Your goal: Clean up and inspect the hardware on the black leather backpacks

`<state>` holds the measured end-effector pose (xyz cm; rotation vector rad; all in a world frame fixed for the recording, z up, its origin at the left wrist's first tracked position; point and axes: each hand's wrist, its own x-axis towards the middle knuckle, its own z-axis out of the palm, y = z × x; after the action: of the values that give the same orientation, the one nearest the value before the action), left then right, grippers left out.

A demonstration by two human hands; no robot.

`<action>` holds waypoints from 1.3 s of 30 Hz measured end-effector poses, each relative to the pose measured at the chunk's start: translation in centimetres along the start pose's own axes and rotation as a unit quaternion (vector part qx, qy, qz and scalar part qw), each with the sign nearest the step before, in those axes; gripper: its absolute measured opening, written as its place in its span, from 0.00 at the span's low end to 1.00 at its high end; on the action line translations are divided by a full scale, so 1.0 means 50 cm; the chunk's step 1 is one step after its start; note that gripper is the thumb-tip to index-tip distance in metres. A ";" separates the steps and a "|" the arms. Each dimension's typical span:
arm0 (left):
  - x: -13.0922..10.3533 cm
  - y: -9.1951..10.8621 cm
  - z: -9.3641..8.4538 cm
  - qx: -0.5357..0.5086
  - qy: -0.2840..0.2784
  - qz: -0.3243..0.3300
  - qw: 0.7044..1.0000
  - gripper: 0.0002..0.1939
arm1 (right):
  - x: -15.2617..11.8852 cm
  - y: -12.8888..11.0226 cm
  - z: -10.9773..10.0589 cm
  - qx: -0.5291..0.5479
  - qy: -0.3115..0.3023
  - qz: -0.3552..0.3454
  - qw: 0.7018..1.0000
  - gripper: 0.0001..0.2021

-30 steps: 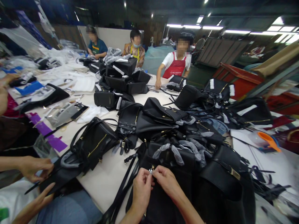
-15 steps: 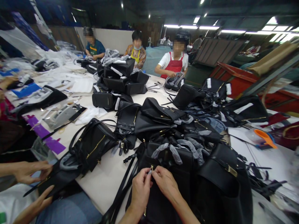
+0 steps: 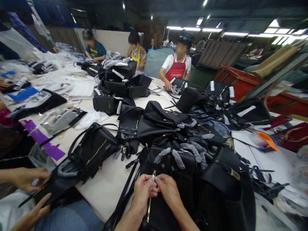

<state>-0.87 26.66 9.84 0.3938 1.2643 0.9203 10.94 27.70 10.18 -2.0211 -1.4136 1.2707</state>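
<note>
A black bag (image 3: 178, 192) with a gold zipper (image 3: 149, 210) lies in front of me, its handle (image 3: 169, 155) wrapped in clear plastic. My left hand (image 3: 143, 192) pinches a small piece of clear wrap (image 3: 153, 179) just below a gold metal piece (image 3: 154, 172) on the bag. From the other side, my right hand (image 3: 168, 190) presses its fingertips against the same spot, close to touching the left fingers. What the right fingertips hold is too small to make out.
Black bags (image 3: 161, 122) are heaped beyond my hands, another (image 3: 228, 186) at right. A co-worker's hands (image 3: 36, 183) hold a bag at left. Other people sit across the table (image 3: 101, 192). An orange-handled item (image 3: 268, 141) lies right.
Both hands have shifted slightly down and left, and my left fingers have curled around the clear wrap. More of the gold zipper shows. The co-worker in the red apron has lowered a hand.
</note>
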 end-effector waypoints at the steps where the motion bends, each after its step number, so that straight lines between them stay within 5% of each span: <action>1: -0.001 0.002 0.000 0.000 0.001 -0.002 1.000 0.17 | 0.000 0.002 0.001 0.011 0.000 -0.001 1.000 0.15; 16: -0.010 0.045 0.000 0.040 -0.022 -0.018 0.999 0.12 | -0.017 -0.015 -0.007 0.120 0.076 0.013 0.990 0.04; 22: -0.016 0.038 0.001 0.090 -0.018 0.042 0.995 0.15 | -0.028 -0.027 -0.026 0.221 -0.005 0.071 0.973 0.12; 31: -0.033 0.012 0.006 0.165 -0.020 0.126 0.978 0.13 | -0.029 -0.044 0.005 0.406 -0.062 0.155 0.899 0.16; 39: -0.028 0.032 -0.045 0.061 -0.019 -0.058 0.996 0.21 | -0.025 -0.034 0.003 0.486 -0.070 0.187 0.851 0.18</action>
<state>-3.58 26.02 11.21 0.4268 1.2987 0.7366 9.78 27.32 11.87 -1.4852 -0.2203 1.8116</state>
